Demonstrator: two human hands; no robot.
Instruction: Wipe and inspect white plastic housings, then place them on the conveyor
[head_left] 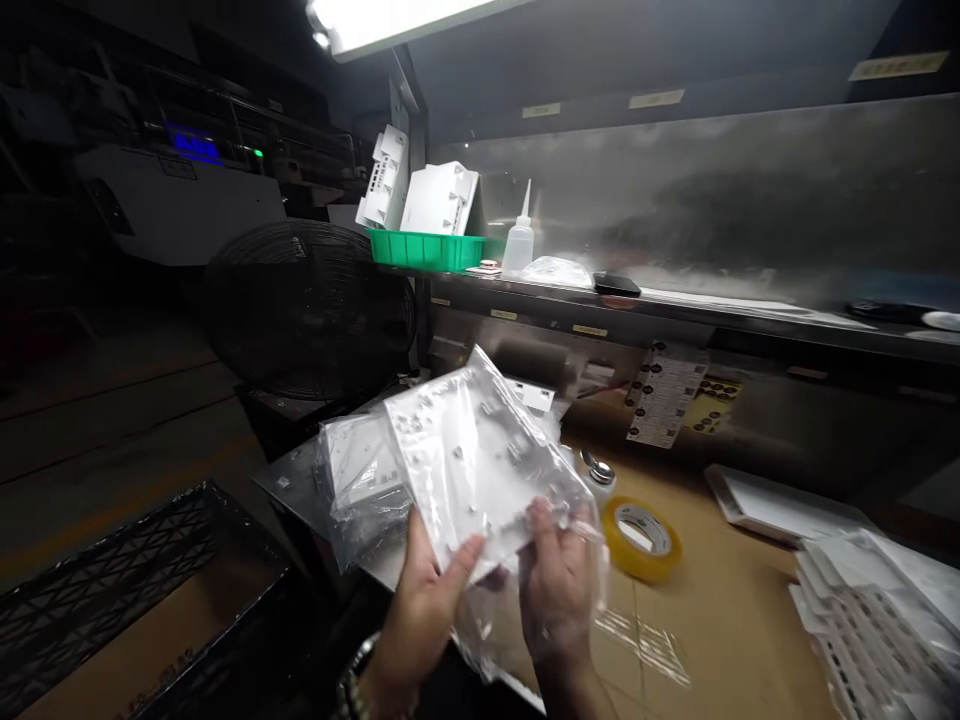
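Left hand [424,600]: thumb and fingers closed on the bagged white panel [480,455]
Right hand [559,585]: fingers pinching the same bag's lower edge
Tape roll [643,538]: flat on the bench [720,620], just beside the right hand

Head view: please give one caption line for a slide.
Left hand and right hand hold a white panel in a clear bag beside a tape roll.

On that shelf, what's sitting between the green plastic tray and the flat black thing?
Head view: a white squeeze bottle with a pointed nozzle, then a crumpled clear plastic bag. A small red-and-white item lies beside the bottle.
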